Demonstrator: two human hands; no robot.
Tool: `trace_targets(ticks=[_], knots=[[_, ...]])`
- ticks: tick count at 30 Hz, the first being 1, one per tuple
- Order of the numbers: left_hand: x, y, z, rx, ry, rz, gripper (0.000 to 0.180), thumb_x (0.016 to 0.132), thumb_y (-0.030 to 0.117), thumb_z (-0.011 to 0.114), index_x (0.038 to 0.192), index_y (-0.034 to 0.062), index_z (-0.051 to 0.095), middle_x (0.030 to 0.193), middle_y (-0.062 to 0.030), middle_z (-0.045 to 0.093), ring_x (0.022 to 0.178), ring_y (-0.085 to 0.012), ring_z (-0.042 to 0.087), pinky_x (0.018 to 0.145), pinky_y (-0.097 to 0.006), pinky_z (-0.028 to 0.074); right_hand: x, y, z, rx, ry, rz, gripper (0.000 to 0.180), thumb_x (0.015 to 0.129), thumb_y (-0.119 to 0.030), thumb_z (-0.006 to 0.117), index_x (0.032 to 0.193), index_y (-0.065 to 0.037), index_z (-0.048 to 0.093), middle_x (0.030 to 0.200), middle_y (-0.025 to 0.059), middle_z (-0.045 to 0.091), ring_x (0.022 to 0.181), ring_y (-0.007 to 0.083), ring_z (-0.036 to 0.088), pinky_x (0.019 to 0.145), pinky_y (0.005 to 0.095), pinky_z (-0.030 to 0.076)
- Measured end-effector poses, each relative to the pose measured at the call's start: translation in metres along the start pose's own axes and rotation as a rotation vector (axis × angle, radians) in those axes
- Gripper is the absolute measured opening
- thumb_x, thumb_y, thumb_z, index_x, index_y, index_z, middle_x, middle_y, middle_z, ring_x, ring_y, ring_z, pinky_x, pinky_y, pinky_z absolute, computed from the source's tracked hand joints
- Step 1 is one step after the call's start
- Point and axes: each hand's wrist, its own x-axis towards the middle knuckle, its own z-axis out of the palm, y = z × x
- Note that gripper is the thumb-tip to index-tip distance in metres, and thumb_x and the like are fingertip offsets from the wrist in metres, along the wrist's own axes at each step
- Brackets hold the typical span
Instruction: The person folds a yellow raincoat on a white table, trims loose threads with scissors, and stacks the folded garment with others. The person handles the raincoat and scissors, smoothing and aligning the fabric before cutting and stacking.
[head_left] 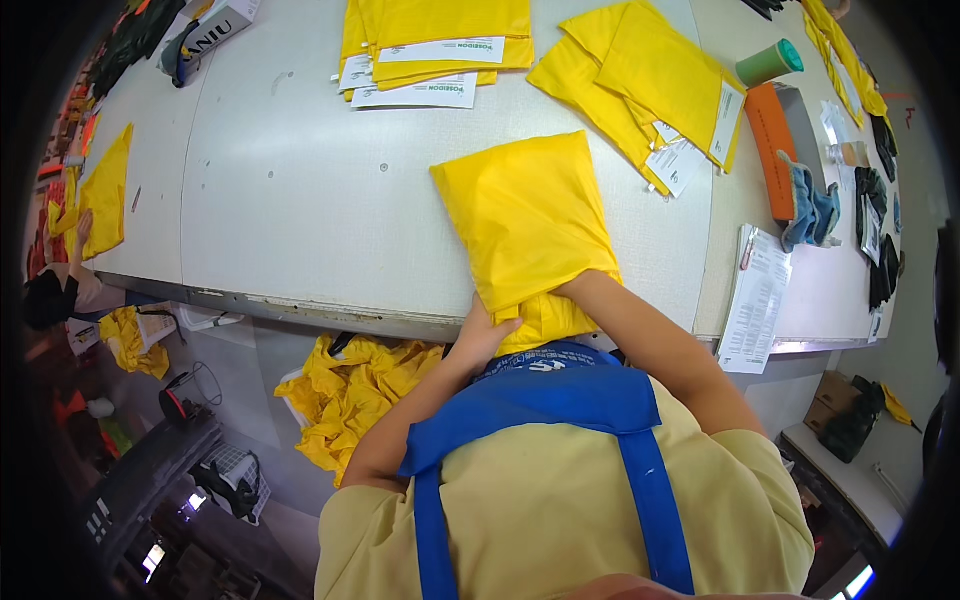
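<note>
A folded yellow garment (540, 220) lies on the near edge of the table in front of me, its lower end hanging over toward my apron. My left hand (484, 332) is closed on its lower left edge, the thumb lying on the fabric. My right hand (580, 284) reaches under a fold at the lower right, so its fingers are hidden. Beyond it sits a stack of folded yellow garments (450, 22) with white cards. Another overlapping pile of yellow garments (650, 80) lies at the far right, also with white cards.
An orange box (770, 150) with denim cloth (810, 205) and a green-topped roll (770, 64) stand to the right, near paper sheets (755, 300). Loose yellow garments (360, 395) fill a container below the table edge. Another person's hand (84, 225) holds yellow fabric at far left.
</note>
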Motion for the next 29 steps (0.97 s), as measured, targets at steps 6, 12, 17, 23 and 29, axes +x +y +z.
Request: trace_targets(ticks=[6, 12, 17, 23, 29], knots=[[-0.015, 0.015, -0.008, 0.342, 0.046, 0.026, 0.069, 0.081, 0.006, 0.063, 0.136, -0.0025, 0.023, 0.132, -0.0187, 0.044, 0.125, -0.0267, 0.042, 0.105, -0.035, 0.031, 0.013, 0.009, -0.008, 0.042, 0.006, 0.030, 0.053, 0.087, -0.030, 0.054, 0.135, -0.008, 0.043, 0.138, 0.0177, 0.043, 0.131, 0.0303, 0.035, 0.109, 0.0379, 0.027], [-0.015, 0.012, -0.007, 0.426, 0.060, 0.104, 0.070, 0.080, 0.014, 0.066, 0.134, -0.0032, 0.025, 0.127, -0.0262, 0.048, 0.119, -0.0370, 0.049, 0.100, -0.038, 0.038, 0.052, 0.016, 0.006, -0.004, 0.008, 0.070, 0.053, 0.087, -0.029, 0.055, 0.135, -0.008, 0.043, 0.138, 0.0184, 0.042, 0.131, 0.0305, 0.035, 0.109, 0.0382, 0.027], [-0.012, -0.007, -0.040, 0.469, 0.042, 0.117, 0.075, 0.077, 0.007, 0.067, 0.136, -0.0027, 0.023, 0.127, -0.0221, 0.049, 0.122, -0.0314, 0.046, 0.103, -0.035, 0.035, 0.005, -0.019, -0.006, 0.080, 0.047, 0.039, 0.054, 0.087, -0.029, 0.055, 0.135, -0.008, 0.043, 0.138, 0.0190, 0.042, 0.131, 0.0307, 0.035, 0.109, 0.0385, 0.027], [0.038, 0.080, -0.126, 0.793, -0.169, 0.106, 0.070, 0.073, 0.015, 0.072, 0.133, 0.0059, 0.038, 0.123, -0.0162, 0.057, 0.116, -0.0306, 0.053, 0.098, -0.036, 0.040, -0.035, -0.075, -0.003, 0.286, -0.919, 0.306, 0.054, 0.087, -0.029, 0.055, 0.135, -0.007, 0.043, 0.138, 0.0197, 0.041, 0.131, 0.0309, 0.034, 0.109, 0.0388, 0.027], [0.109, 0.199, -0.128, 1.302, -0.631, -0.258, 0.068, 0.073, 0.016, 0.070, 0.134, 0.0095, 0.040, 0.127, -0.0144, 0.056, 0.115, -0.0271, 0.055, 0.097, -0.036, 0.042, 0.010, -0.069, -0.040, 0.459, -0.388, -0.229, 0.053, 0.084, -0.036, 0.064, 0.130, -0.013, 0.052, 0.145, 0.0175, 0.032, 0.137, 0.0335, 0.025, 0.113, 0.0401, 0.019]])
